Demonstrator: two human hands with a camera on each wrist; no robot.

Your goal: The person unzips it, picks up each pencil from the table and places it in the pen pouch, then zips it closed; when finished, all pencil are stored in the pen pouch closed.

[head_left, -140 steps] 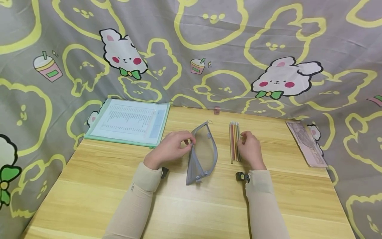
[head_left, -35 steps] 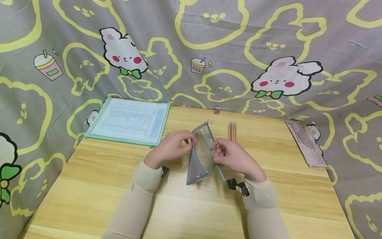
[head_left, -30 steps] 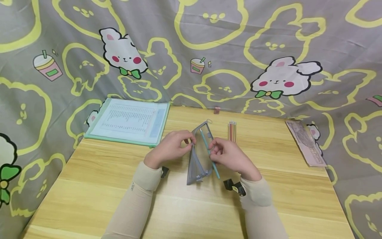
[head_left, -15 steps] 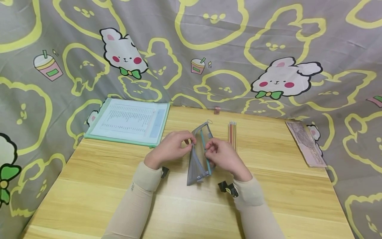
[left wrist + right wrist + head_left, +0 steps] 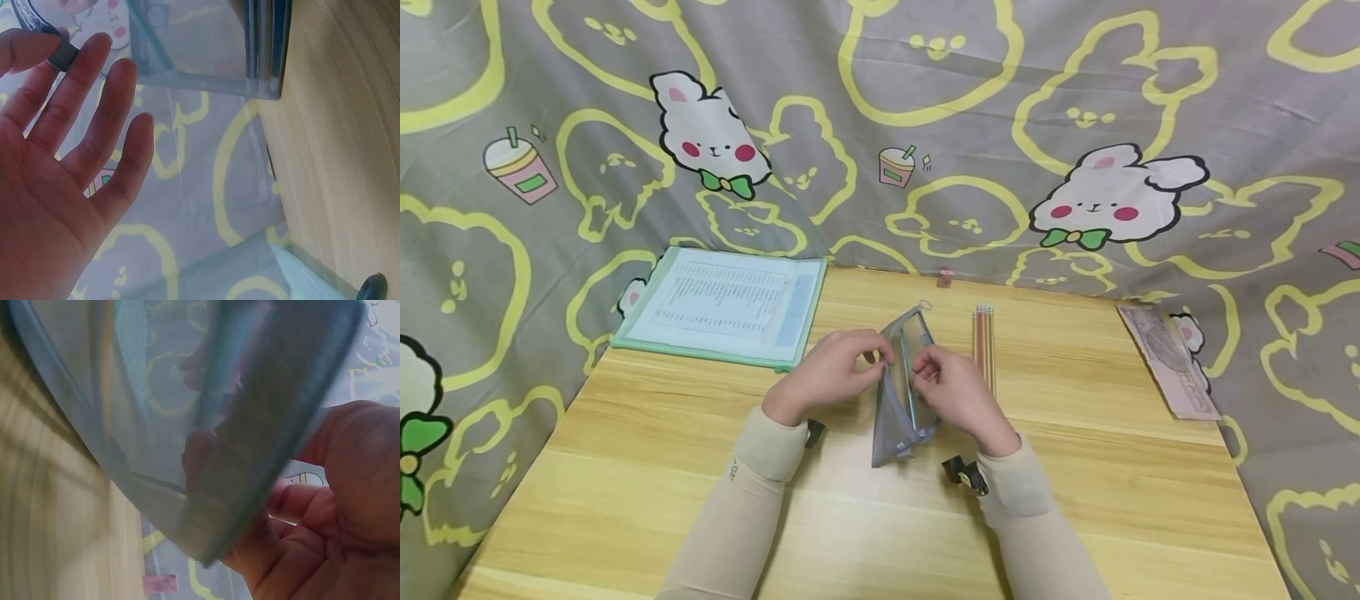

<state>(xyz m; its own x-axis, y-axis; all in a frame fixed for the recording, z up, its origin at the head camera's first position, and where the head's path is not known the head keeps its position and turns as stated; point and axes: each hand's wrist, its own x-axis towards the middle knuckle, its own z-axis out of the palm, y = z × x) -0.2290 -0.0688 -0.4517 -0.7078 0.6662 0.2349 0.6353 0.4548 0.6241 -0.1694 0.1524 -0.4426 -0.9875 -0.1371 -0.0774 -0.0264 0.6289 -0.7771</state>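
Observation:
In the head view, a grey see-through mesh pouch (image 5: 891,425) with a zip edge and a pull ring stands on the table, its mouth spread wide. My left hand (image 5: 831,373) pinches the near-left rim between thumb and fingertips; the other fingers stay spread in the left wrist view. A light blue pencil (image 5: 906,362) leans lengthwise within the mouth. Curled fingers of my right hand (image 5: 957,392) pinch it at the right rim, and show blurred through the mesh in the right wrist view. Long dark strips (image 5: 269,37) run along the pouch bottom. Several pencils (image 5: 983,343) lie to the right.
A green-edged folder with a printed sheet (image 5: 730,304) lies at the back left. A pinkish flat packet (image 5: 1172,362) lies at the right edge, and a small pink piece (image 5: 945,278) at the back edge. Patterned grey cloth (image 5: 970,125) hangs around the wooden table (image 5: 865,542).
My right hand has taken the blue pencil from the bundle and moved it left, into the pouch mouth. My left hand keeps its grip on the rim throughout.

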